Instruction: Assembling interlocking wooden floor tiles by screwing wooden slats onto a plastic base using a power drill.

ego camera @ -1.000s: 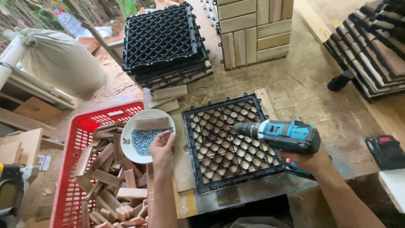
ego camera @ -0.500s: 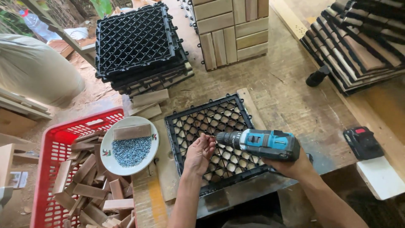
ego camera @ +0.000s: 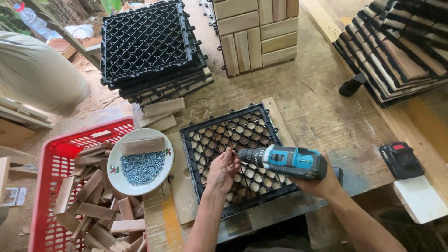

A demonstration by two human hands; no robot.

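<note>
A black plastic grid tile (ego camera: 219, 133) lies on the workbench with wooden slats showing through its openings. My right hand (ego camera: 322, 184) grips a blue and black cordless drill (ego camera: 287, 161), held level with its bit pointing left over the tile. My left hand (ego camera: 223, 170) is pinched on a small screw right at the drill's tip, resting over the middle of the tile. A white bowl (ego camera: 140, 163) of small screws, with a wood block across its top, sits left of the tile.
A red crate (ego camera: 53, 163) of wood offcuts stands at the lower left. Stacks of black grid tiles (ego camera: 147, 44) and finished wooden tiles (ego camera: 254, 32) lie at the back, another stack (ego camera: 396, 46) at the right. A spare battery (ego camera: 401, 161) rests on the bench's right.
My left hand left the screw bowl and moved right to the drill's tip with a screw. The drill stayed over the tile. The view shifted slightly.
</note>
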